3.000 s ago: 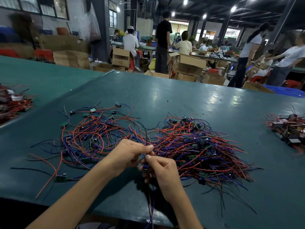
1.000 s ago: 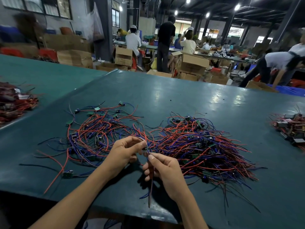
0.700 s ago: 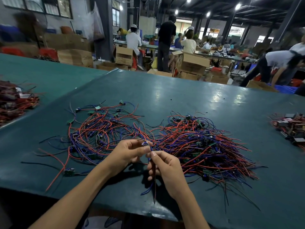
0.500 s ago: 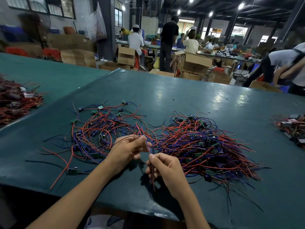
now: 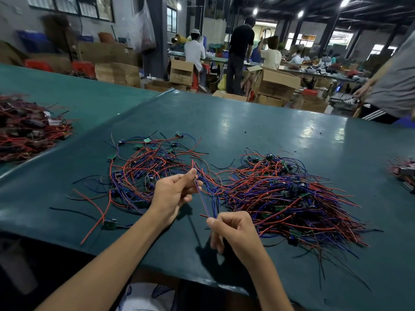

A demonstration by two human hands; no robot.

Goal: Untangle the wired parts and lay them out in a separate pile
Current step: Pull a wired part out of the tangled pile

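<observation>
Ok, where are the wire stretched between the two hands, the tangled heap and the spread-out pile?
stretched wire (image 5: 204, 203): head view, middle of its taut span.
tangled heap (image 5: 289, 196): head view, its dense centre.
spread-out pile (image 5: 143, 173): head view, wires near its centre.

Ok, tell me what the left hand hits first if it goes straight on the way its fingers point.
Probably the loose red and blue wires lying just ahead of the left hand; past them, bare table. The hand may be raised enough to clear them.
</observation>
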